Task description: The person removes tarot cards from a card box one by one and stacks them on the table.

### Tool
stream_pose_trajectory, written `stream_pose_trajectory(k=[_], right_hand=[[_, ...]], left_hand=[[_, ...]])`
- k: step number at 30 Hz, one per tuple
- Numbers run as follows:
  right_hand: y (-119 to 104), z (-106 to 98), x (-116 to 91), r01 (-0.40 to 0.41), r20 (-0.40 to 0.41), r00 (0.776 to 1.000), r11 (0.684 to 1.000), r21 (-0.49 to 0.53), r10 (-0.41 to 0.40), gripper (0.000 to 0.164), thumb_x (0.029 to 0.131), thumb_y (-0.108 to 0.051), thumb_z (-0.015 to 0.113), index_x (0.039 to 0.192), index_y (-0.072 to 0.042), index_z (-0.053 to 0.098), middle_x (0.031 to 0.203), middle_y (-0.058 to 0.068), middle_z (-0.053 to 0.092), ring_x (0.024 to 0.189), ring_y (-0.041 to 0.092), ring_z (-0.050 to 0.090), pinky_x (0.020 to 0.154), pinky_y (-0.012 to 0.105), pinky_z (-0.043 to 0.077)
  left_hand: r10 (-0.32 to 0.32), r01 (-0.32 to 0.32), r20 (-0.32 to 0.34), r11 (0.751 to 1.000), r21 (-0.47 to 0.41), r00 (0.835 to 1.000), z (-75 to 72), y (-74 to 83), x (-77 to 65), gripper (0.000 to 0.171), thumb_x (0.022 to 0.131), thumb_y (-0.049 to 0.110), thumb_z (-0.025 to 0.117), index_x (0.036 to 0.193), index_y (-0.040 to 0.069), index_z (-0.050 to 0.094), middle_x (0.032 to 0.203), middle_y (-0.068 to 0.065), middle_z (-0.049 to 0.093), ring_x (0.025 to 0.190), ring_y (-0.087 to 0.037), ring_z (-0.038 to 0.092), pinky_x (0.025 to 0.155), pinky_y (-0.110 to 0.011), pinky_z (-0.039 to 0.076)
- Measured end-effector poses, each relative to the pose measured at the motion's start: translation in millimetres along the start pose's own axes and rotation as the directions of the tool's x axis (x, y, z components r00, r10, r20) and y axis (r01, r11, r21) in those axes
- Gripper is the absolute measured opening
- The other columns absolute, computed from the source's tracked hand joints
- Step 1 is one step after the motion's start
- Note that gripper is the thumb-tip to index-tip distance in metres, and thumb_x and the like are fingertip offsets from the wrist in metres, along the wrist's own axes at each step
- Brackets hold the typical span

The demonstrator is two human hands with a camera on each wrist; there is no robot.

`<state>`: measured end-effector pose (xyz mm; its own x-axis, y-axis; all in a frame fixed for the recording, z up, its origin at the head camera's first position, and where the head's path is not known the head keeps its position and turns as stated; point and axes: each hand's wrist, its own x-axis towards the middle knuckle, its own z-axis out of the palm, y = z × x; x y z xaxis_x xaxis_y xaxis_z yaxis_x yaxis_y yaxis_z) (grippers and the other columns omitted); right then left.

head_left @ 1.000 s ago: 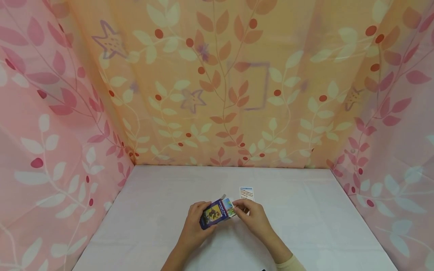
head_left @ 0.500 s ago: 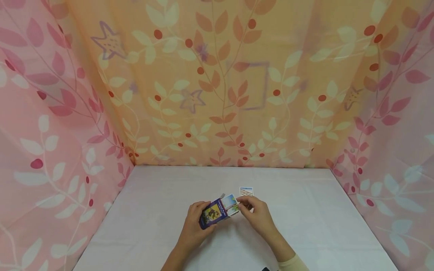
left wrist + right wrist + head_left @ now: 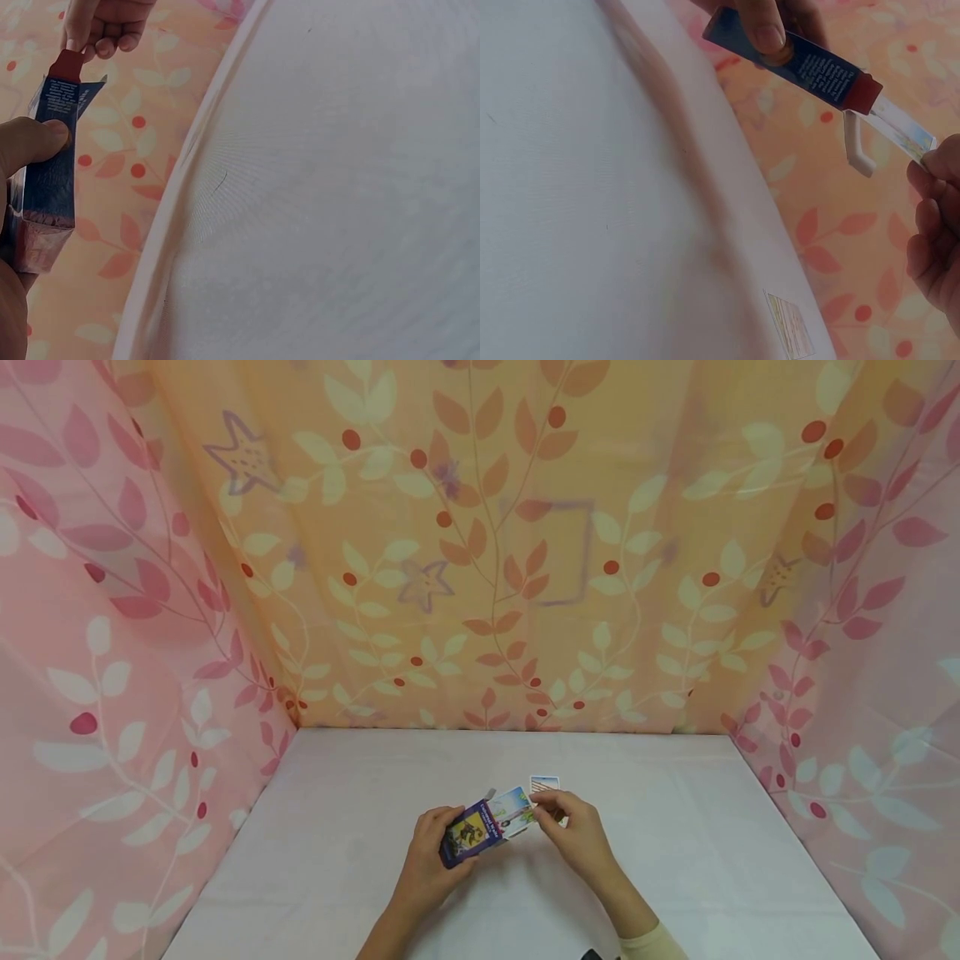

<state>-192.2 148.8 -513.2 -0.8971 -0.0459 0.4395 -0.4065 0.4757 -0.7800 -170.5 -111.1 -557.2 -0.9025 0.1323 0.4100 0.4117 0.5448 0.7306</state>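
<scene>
In the head view my left hand [image 3: 426, 860] grips a dark blue card box [image 3: 468, 835] by its sides, tilted with its open end up to the right. A picture card [image 3: 513, 812] sticks well out of that end. My right hand [image 3: 581, 835] pinches the card's outer edge between thumb and fingertips. The box's printed narrow side [image 3: 56, 142] and red end flap [image 3: 66, 66] show in the left wrist view. From the right wrist, the card [image 3: 900, 127] spans the gap between box and fingers. Its inner end is hidden inside the box.
Another card [image 3: 545, 783] with a striped picture lies on the white table [image 3: 337, 810], just behind my right hand. Leaf-patterned curtains [image 3: 480, 610] enclose the table at the back and sides. A small dark object [image 3: 591, 954] shows at the bottom edge, beside my sleeve [image 3: 651, 942].
My right hand has moved to the right, drawing the card farther out of the box. My left hand and the box have hardly shifted.
</scene>
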Motion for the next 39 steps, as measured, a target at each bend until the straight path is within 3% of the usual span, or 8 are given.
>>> stream_pose_trajectory(k=[8,24,39], right_hand=[[4.4,-4.7,1.9,0.020,-0.014,1.000,1.000,0.007,-0.020,0.020,0.087,-0.002,0.078,0.105,-0.010,0.077,0.089,-0.007,0.071,0.077,0.006,0.061,0.068,0.024,0.055],[6.2,-16.2,5.5,0.027,-0.045,0.999,0.999,0.029,-0.025,0.020,0.087,-0.003,0.079,0.104,-0.013,0.077,0.087,-0.006,0.072,0.074,0.006,0.062,0.066,0.025,0.054],[11.1,-25.8,8.8,0.003,-0.061,0.998,0.999,0.043,0.000,0.015,0.091,-0.008,0.077,0.104,-0.015,0.077,0.089,-0.005,0.073,0.076,0.009,0.062,0.067,0.025,0.053]], left_hand=[[0.000,0.000,-0.006,1.000,0.009,1.000,0.6,-0.8,0.0,0.082,0.070,0.016,0.096,0.142,0.021,0.057,0.137,0.010,0.050,0.126,-0.009,0.045,0.105,-0.041,0.050],[0.030,-0.029,-0.028,0.999,0.034,0.999,1.1,-1.7,-0.3,0.084,0.068,0.018,0.097,0.142,0.018,0.056,0.137,0.009,0.050,0.124,-0.009,0.046,0.102,-0.038,0.051],[-0.022,0.022,-0.008,0.999,0.023,1.000,1.4,-3.3,0.2,0.081,0.071,0.017,0.095,0.142,0.019,0.056,0.137,0.010,0.049,0.124,-0.008,0.045,0.103,-0.040,0.051]])
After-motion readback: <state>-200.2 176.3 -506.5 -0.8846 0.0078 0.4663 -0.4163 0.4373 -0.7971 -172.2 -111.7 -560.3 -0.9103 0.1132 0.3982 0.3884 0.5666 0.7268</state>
